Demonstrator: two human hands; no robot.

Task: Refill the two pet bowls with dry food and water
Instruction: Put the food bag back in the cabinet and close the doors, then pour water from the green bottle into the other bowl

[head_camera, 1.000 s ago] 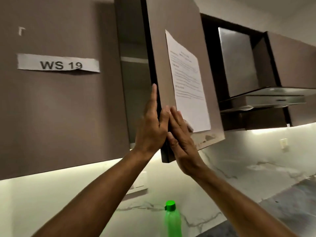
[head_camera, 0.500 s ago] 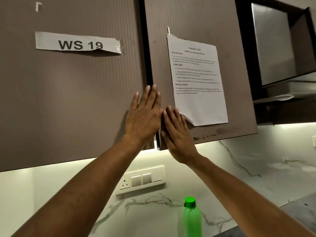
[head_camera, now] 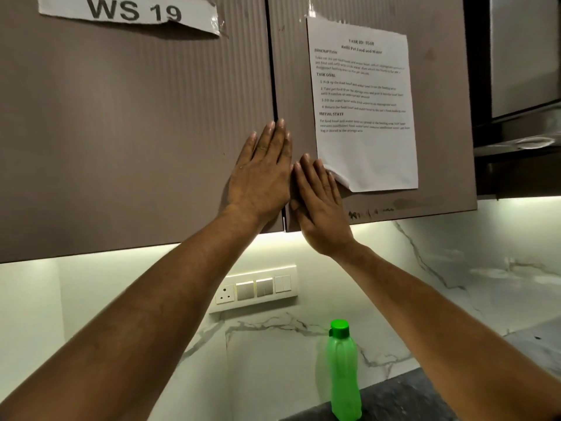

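Two brown wall cabinet doors fill the upper view, both closed. My left hand (head_camera: 262,171) lies flat with straight fingers on the left door (head_camera: 136,132), right at the seam. My right hand (head_camera: 321,202) presses flat on the lower corner of the right door (head_camera: 440,117), beside a taped paper sheet (head_camera: 364,101). A green water bottle (head_camera: 343,369) with a green cap stands on the dark countertop (head_camera: 409,399) below. No pet bowl or food is in view.
A "WS 19" label (head_camera: 127,12) is stuck on the left door. A white switch and socket plate (head_camera: 255,288) sits on the marble backsplash. A steel range hood (head_camera: 522,86) hangs at the right.
The right cabinet door has swung closed under both hands. The hands went from holding its edge to lying flat on the door fronts.
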